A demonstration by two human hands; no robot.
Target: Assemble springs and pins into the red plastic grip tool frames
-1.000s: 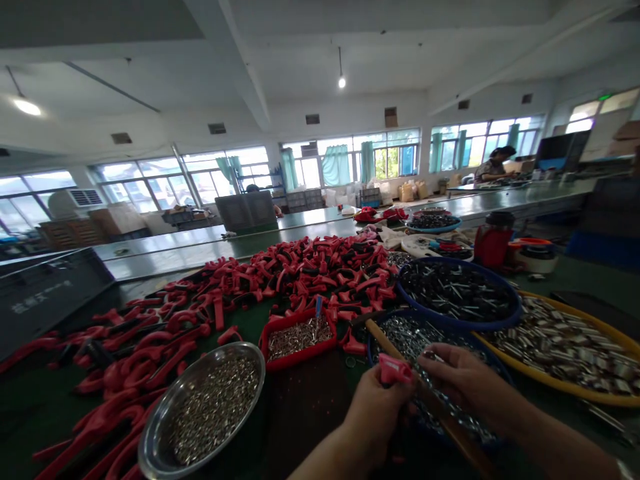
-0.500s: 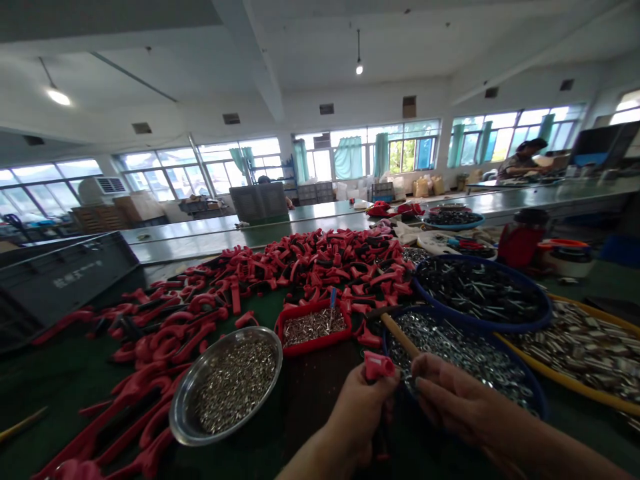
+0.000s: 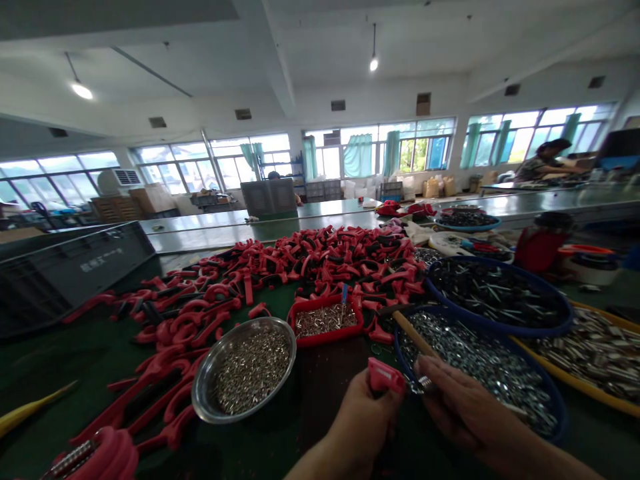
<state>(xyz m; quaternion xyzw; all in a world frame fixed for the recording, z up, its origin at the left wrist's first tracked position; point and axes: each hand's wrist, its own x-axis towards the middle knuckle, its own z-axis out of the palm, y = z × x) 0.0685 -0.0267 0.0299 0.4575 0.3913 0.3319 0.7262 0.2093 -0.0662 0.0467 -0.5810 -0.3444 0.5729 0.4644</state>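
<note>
My left hand point(image 3: 367, 413) is closed round a pink-red plastic part point(image 3: 386, 377), its wider end sticking up above my thumb. Just right of it, my right hand point(image 3: 453, 400) pinches a small shiny metal piece point(image 3: 424, 383) at the fingertips. A hammer's wooden handle point(image 3: 414, 333) slants down to the right hand's fingers; whether they touch it I cannot tell. Beneath and beyond the right hand is a blue-rimmed tray point(image 3: 561, 417) of small metal parts. A red tray point(image 3: 330, 340) of rivets and a steel bowl point(image 3: 200, 393) of small metal pieces stand to the left.
Red and black plastic parts point(image 3: 320, 260) are heaped across the table. A grey crate point(image 3: 80, 273) stands left. At right are a blue tray of black parts point(image 3: 500, 293), a yellow-rimmed tray point(image 3: 580, 383) and a red container point(image 3: 540, 250). A person point(image 3: 545, 163) sits at the far right.
The view has shifted left, so things appear further right. The pink-red part in my left hand is tilted differently, and a shiny metal piece now shows at my right fingertips.
</note>
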